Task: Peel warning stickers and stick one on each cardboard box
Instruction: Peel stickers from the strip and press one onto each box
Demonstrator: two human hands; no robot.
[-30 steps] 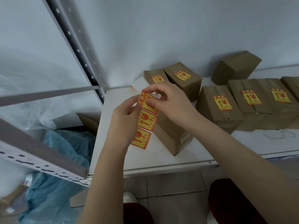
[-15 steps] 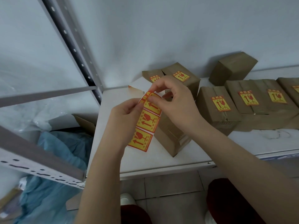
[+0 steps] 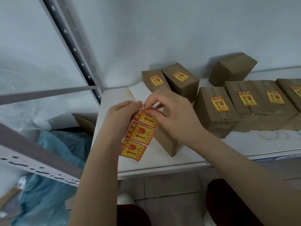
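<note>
My left hand (image 3: 118,118) holds a strip of three yellow-and-red warning stickers (image 3: 138,136) by its upper left edge, above the white shelf (image 3: 162,165). My right hand (image 3: 172,118) pinches the top sticker (image 3: 147,119) at its upper corner. Right behind the strip lies a plain brown cardboard box (image 3: 166,141) without a visible sticker, partly hidden by my hands. Several brown boxes with stickers on top sit behind and to the right, such as one (image 3: 215,110) at the middle. One unlabelled box (image 3: 232,69) leans against the wall.
A grey perforated shelf upright (image 3: 73,46) and crossbars (image 3: 32,159) stand at the left. Below them lie blue plastic sheeting (image 3: 53,185) and an open carton (image 3: 84,121). White backing paper (image 3: 136,92) rests on the shelf near the back boxes. My knees and tiled floor are below.
My right fingers have shifted to the top sticker's upper corner, and the strip sits slightly lower and more tilted. The view has shifted a little.
</note>
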